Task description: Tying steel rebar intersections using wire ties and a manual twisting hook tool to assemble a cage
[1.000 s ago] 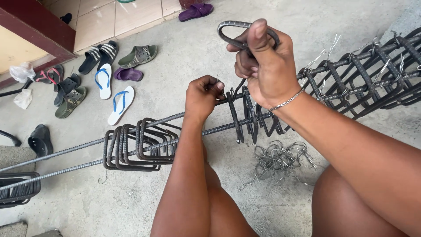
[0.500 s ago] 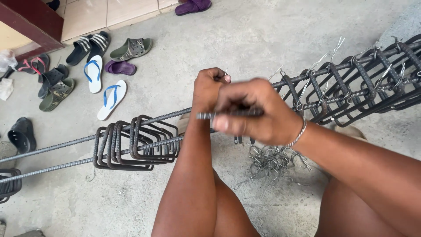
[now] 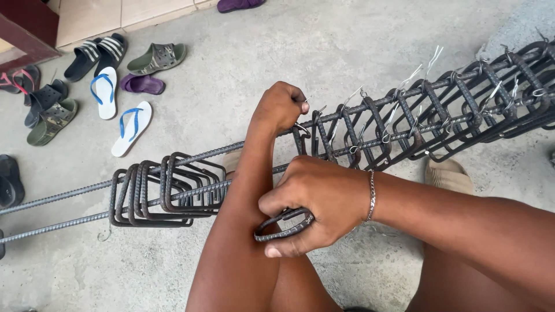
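Nearest the camera, the right hand (image 3: 315, 199) was closed tight round a bent rebar tying hook (image 3: 283, 224), its curved handle showing below the knuckles at about six o'clock. Farther off, the left hand (image 3: 280, 107) was fisted, pinching a thin tie wire (image 3: 302, 128) at a stirrup (image 3: 300, 141) on the rebar cage (image 3: 416, 115). To tie well, the wire probably needed holding taut while the hook caught its loop squarely. The cage's long axis ran from eight o'clock toward two o'clock, its tied end rising at upper right. Loose stirrups (image 3: 167, 193) sat bunched at nine o'clock, sandals (image 3: 118, 110) beyond.
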